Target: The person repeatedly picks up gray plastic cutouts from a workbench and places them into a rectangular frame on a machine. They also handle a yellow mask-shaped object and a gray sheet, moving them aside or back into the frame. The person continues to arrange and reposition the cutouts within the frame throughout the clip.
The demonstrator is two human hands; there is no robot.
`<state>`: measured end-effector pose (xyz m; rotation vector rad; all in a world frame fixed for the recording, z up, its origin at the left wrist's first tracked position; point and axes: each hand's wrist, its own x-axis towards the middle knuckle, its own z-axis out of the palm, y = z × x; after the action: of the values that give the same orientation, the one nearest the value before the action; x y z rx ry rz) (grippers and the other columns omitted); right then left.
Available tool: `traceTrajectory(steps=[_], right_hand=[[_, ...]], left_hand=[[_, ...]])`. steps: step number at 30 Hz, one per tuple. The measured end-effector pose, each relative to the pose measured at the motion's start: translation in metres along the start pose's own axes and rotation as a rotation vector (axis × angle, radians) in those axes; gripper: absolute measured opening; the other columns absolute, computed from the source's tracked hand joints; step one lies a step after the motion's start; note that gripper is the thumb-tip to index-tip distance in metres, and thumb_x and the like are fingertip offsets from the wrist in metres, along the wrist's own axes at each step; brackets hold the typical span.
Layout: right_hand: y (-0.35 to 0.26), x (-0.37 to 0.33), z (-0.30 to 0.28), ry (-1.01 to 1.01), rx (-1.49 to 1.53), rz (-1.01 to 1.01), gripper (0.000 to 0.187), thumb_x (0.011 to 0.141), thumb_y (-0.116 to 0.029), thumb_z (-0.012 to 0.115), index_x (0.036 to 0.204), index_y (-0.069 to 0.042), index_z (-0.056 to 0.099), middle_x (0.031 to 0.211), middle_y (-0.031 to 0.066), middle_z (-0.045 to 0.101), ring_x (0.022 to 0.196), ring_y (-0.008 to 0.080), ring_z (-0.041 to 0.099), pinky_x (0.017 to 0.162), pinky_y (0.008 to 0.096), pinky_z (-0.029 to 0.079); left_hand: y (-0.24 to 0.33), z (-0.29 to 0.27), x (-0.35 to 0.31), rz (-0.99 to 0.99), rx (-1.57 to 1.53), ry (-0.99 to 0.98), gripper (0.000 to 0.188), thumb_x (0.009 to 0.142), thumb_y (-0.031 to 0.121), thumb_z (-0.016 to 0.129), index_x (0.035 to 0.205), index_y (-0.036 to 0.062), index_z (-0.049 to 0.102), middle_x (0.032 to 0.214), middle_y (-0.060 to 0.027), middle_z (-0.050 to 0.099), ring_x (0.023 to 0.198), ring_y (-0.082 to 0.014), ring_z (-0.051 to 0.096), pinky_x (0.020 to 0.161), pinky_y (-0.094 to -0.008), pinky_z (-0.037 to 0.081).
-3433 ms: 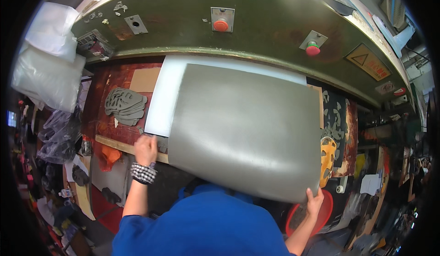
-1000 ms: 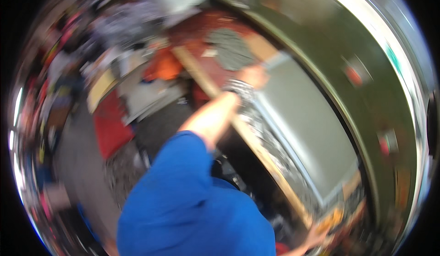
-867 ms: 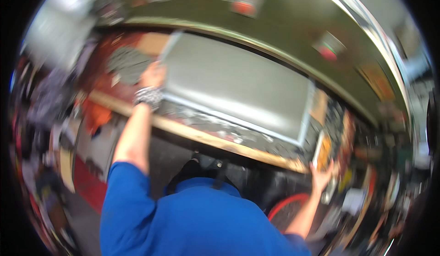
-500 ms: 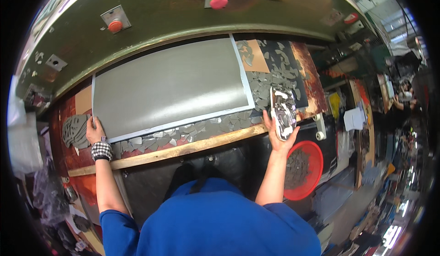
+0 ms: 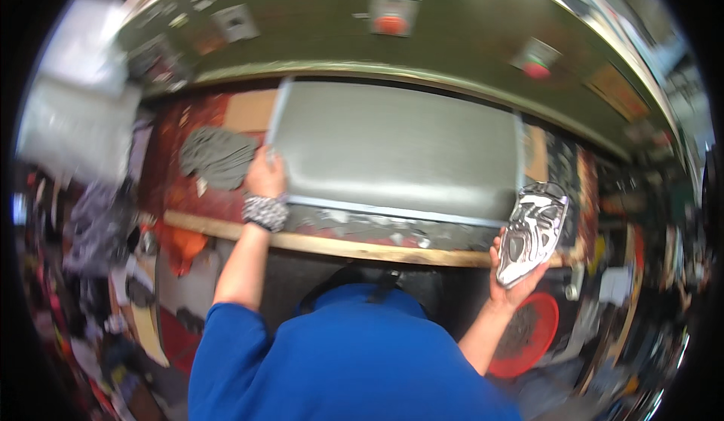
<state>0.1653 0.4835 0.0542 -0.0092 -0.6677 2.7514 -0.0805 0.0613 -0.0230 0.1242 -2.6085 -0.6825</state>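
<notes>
On the bench lies a wide smooth grey sheet (image 5: 400,150) with pale blue-white edging. My left hand (image 5: 265,174), a checked cuff at its wrist, is at the sheet's left edge. Its closed fingers appear to pinch that edge, though motion blurs them. Just left of this hand rests a stack of grey cut pieces (image 5: 217,157). My right hand (image 5: 511,289) holds a shiny, shoe-sole-shaped metal cutting die (image 5: 534,232) from below, above the bench's front right. Its fingers wrap round the die's lower end and sides.
A wooden rail (image 5: 362,251) runs along the bench's front edge, with grey scraps (image 5: 392,229) behind it. Below right stands a red basin (image 5: 549,330) containing grey scraps. Beyond the sheet rises a green machine front (image 5: 317,36) with a red button (image 5: 391,24).
The view has swung left, shifting the bench rightward in the picture. My right hand has raised and tilted the die, away from the scraps. My left hand stays by the sheet's left edge.
</notes>
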Motion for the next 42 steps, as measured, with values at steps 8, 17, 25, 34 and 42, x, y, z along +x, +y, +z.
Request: traceTrajectory(steps=[8, 17, 25, 34, 42], right_hand=[[0.170, 0.108, 0.095, -0.096, -1.041, 0.225, 0.082, 0.067, -0.019, 0.083, 0.136, 0.000, 0.043, 0.130, 0.0176, 0.052, 0.115, 0.0318, 0.056, 0.100, 0.0416, 0.045], [0.329, 0.138, 0.122, -0.288, -1.919, -0.084, 0.084, 0.066, -0.022, 0.082, 0.137, -0.008, 0.040, 0.136, 0.0433, 0.024, 0.127, 0.0587, 0.027, 0.105, 0.0581, 0.030], [0.295, 0.162, 0.103, -0.457, -1.647, -0.025, 0.093, 0.076, -0.028, 0.076, 0.144, 0.005, 0.021, 0.143, 0.0423, 0.017, 0.136, 0.0502, 0.023, 0.110, 0.0450, 0.027], [0.044, 0.306, 0.028, 0.675, -1.600, -0.824, 0.081, 0.097, -0.047, 0.042, 0.145, 0.009, 0.008, 0.148, 0.0263, 0.020, 0.136, 0.0369, 0.028, 0.112, 0.0434, 0.025], [0.034, 0.360, 0.019, 0.547, -1.755, -1.030, 0.100, 0.092, -0.058, 0.044, 0.144, 0.010, -0.007, 0.148, 0.0345, 0.005, 0.141, 0.0398, 0.013, 0.114, 0.0465, 0.015]], left_hand=[[0.006, -0.013, -0.003, 0.174, -0.132, 0.008, 0.033, 0.086, 0.014, 0.059, 0.113, -0.0039, 0.055, 0.095, -0.0217, 0.064, 0.085, -0.0379, 0.061, 0.076, -0.0447, 0.049], [0.007, -0.015, 0.002, 0.105, -0.177, -0.056, 0.026, 0.087, 0.008, 0.055, 0.111, -0.0027, 0.057, 0.085, -0.0193, 0.064, 0.076, -0.0352, 0.062, 0.070, -0.0419, 0.049], [0.011, 0.002, 0.036, 0.137, -0.181, -0.059, 0.030, 0.084, 0.004, 0.055, 0.113, -0.0045, 0.055, 0.086, -0.0186, 0.062, 0.079, -0.0346, 0.060, 0.072, -0.0421, 0.048], [0.019, 0.016, 0.047, -0.185, -0.174, -0.167, 0.016, 0.086, 0.011, 0.061, 0.100, 0.0044, 0.059, 0.075, -0.0141, 0.063, 0.070, -0.0330, 0.062, 0.063, -0.0414, 0.049], [0.035, 0.069, 0.108, 0.113, -0.234, -0.028, 0.014, 0.086, 0.011, 0.062, 0.076, 0.0023, 0.061, 0.066, -0.0151, 0.058, 0.061, -0.0331, 0.058, 0.055, -0.0406, 0.045]])
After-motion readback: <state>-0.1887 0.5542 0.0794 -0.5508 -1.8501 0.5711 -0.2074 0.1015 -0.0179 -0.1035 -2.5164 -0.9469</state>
